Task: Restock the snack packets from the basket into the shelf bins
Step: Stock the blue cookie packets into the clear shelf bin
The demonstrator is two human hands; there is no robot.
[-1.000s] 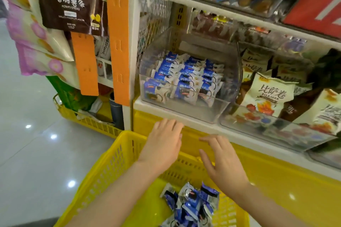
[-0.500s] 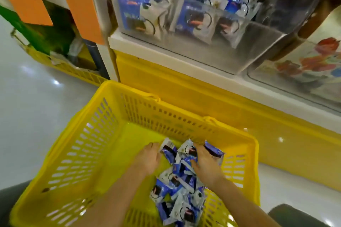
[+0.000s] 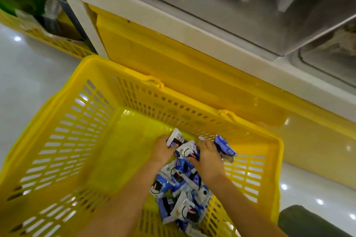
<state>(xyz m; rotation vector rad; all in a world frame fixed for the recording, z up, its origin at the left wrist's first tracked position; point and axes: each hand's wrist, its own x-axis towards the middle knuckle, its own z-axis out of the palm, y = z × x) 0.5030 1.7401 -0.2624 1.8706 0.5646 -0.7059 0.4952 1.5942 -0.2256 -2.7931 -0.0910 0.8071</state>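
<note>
Fingers (image 3: 164, 138) of the left hand (image 3: 162, 150) are curling round a barcoded packet (image 3: 176, 137), while the right hand (image 3: 208, 159) is clutching crinkled blue packets (image 3: 224, 147) just beyond its knuckles. Glossy foil snack packets (image 3: 181, 194) are lying heaped beneath both wrists. A slotted yellow plastic basket (image 3: 92, 121) is walling them in, with bare floor space lying left of the fingers. Above and beyond the fingers, a clear shelf bin (image 3: 231, 5) is showing, blurred.
</note>
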